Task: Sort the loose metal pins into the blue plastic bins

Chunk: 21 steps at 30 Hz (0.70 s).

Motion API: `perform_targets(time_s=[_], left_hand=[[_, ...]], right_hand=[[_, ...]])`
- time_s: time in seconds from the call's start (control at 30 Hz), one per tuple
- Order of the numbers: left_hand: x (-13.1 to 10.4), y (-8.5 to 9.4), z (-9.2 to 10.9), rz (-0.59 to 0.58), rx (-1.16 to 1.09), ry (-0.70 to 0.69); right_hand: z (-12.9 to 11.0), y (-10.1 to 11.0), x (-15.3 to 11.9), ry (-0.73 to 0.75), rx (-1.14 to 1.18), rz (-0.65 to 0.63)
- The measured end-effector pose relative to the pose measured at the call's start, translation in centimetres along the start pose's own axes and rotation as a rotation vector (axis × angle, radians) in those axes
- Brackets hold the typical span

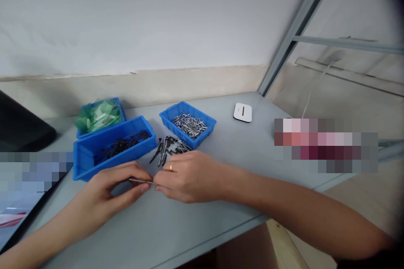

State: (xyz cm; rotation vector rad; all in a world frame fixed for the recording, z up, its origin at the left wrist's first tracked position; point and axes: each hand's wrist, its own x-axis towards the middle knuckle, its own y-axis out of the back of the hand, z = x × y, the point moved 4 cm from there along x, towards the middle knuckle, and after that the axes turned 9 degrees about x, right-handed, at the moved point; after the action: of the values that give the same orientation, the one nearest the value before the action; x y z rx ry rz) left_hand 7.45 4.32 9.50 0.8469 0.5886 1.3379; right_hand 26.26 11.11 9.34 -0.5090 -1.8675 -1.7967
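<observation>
A thin metal pin point(136, 180) is pinched between the thumb and fingers of my left hand point(115, 187), its bare end pointing left. My right hand point(191, 176), with a ring on one finger, is closed at the pin's other end, where the fingertips hide what is there. Just beyond my hands lies a loose pile of black and silver slender parts point(167, 146). Left of the pile stands a blue bin point(82, 168) holding black slender parts. Behind the pile, another blue bin point(172, 129) holds many silver pins.
A third blue bin point(84, 135) with green plastic bags point(102, 115) stands at the back left. A white square device point(243, 112) lies at the back right of the grey table point(217, 227). Metal frame bars point(282, 46) rise at the right; a dark object point(22, 124) stands far left.
</observation>
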Motion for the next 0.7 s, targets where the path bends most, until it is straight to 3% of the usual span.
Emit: perform_targets(time_s=[0.23,0.4,0.53,0.7], left_hand=[[0.16,0.05,-0.34,-0.066,0.000,-0.029],[-0.05,0.27,-0.48,-0.031,-0.122,0.028],[0.02,0.33,-0.61,-0.064,-0.136,0.019],[-0.11,0.44,-0.23,-0.033,-0.149,0.067]], right_hand=[[-0.15,0.21,0.27,0.019,0.025,0.032],[-0.23,0.24,0.37,0.041,0.032,0.057],[-0.11,0.00,0.38,0.027,0.034,0.017],[-0.04,0.24,0.30,0.015,0.032,0.069]])
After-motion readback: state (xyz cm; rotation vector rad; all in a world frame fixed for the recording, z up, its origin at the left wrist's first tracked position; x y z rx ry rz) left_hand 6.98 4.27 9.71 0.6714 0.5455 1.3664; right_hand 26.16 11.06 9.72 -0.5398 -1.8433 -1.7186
